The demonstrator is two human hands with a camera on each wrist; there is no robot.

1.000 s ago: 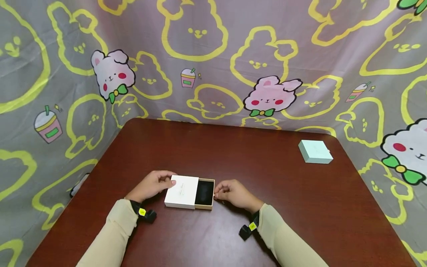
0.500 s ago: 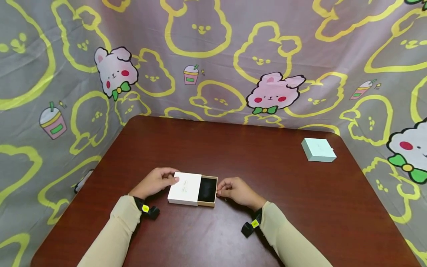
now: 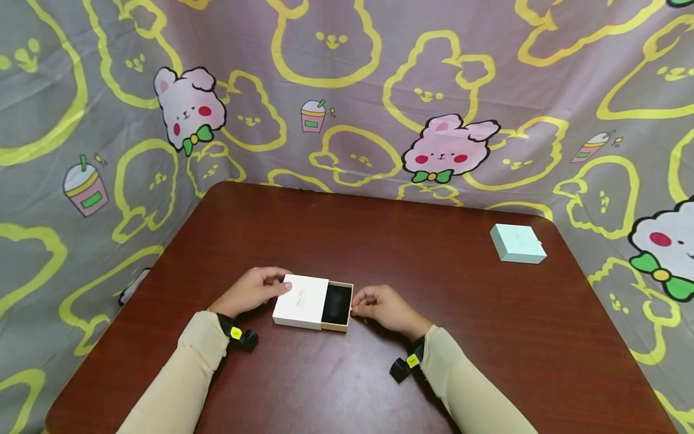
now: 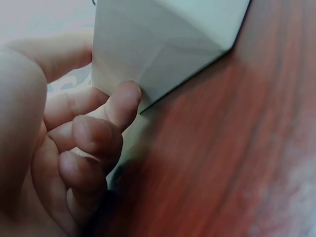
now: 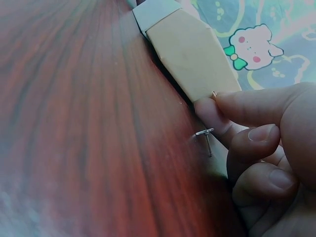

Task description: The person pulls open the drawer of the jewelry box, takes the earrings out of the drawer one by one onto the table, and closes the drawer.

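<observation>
A white box sleeve point(image 3: 301, 302) lies on the table with its tan drawer point(image 3: 337, 327) partly out on the right. Black padding point(image 3: 337, 305) lines the part of the drawer that shows. My left hand point(image 3: 253, 290) grips the sleeve's left end, thumb on the top face; the left wrist view shows other fingers curled under that corner. At the drawer's end my right hand point(image 3: 384, 308) pinches a small tab point(image 5: 214, 94) between thumb and forefinger. Close by those fingers is a small silver stud earring point(image 5: 206, 134); whether it lies on the table or touches the hand I cannot tell.
A pale mint box point(image 3: 518, 243) stands at the table's back right corner. The dark reddish wooden table point(image 3: 303, 235) has rounded corners. A fabric backdrop point(image 3: 358, 66) with cartoon animals surrounds its back and sides.
The head view has shifted slightly, moving everything in the picture. Both hands keep their holds, and the drawer stays out by about the same amount.
</observation>
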